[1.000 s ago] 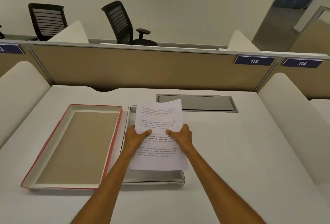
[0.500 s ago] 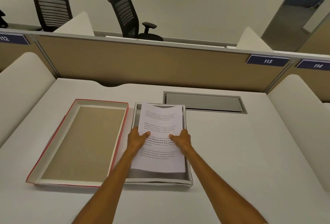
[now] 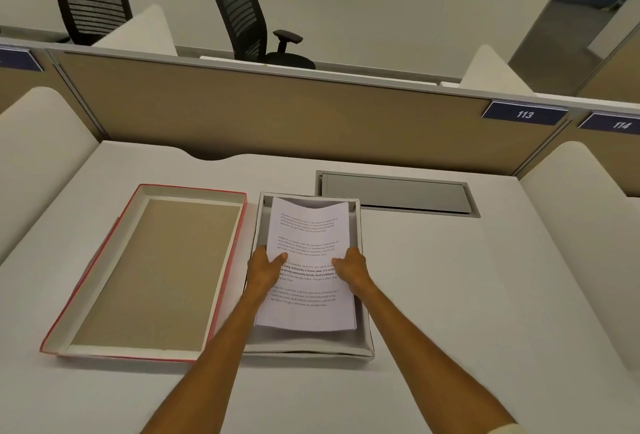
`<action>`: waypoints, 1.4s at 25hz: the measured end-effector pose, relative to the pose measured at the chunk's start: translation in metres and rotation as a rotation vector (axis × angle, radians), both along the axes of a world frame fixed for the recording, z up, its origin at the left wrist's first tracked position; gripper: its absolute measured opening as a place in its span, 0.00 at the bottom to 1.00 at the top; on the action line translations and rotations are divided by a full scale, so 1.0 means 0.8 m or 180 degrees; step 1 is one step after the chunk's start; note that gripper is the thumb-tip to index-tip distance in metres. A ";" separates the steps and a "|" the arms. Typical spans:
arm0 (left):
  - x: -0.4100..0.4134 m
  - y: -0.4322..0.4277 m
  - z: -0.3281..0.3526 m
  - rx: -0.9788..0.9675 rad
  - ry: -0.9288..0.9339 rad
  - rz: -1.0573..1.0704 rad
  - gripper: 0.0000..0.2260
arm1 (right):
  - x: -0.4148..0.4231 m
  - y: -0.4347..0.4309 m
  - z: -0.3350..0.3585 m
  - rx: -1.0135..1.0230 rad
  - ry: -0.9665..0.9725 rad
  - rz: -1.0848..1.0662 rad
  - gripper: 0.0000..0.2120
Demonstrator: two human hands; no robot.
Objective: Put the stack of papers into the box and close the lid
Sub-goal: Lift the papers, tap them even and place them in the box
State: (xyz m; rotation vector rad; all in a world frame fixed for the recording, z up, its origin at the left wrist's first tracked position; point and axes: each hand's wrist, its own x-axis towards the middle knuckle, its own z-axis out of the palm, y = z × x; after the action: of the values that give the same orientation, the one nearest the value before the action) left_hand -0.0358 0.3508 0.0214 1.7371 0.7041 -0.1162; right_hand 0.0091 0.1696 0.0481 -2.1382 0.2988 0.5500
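A stack of printed white papers sits inside the shallow white box at the middle of the desk, its far end curling upward. My left hand grips the stack's left edge with the thumb on top. My right hand grips the right edge the same way. The red-edged lid lies upside down on the desk just left of the box, its tan inside facing up.
A grey metal cable hatch is set into the desk behind and right of the box. Tan partition closes the back; white curved dividers flank both sides. Two black office chairs stand beyond the partition.
Both hands have lowered the stack from above the box down into it, and the papers now lie within the box walls.
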 end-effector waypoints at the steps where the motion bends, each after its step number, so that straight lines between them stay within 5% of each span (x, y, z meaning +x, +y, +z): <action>1: 0.000 0.001 -0.002 0.0004 0.0009 -0.0002 0.18 | -0.001 0.000 0.000 -0.0003 0.0003 0.0008 0.02; 16: -0.004 0.003 -0.018 0.0107 -0.0048 0.0041 0.18 | -0.007 -0.005 -0.019 0.0014 0.0058 -0.0053 0.07; 27: -0.020 0.003 -0.021 0.0446 -0.0293 -0.0136 0.26 | -0.027 -0.008 -0.027 0.0186 -0.0491 -0.0090 0.25; 35: -0.020 0.009 -0.026 0.0490 -0.0140 -0.0356 0.34 | -0.014 -0.016 -0.029 0.0321 -0.0019 -0.0067 0.39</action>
State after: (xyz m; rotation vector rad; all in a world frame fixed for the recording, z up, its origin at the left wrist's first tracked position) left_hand -0.0517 0.3583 0.0010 1.9210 0.5964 -0.1024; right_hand -0.0023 0.1568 0.0245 -2.0369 0.2841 0.5355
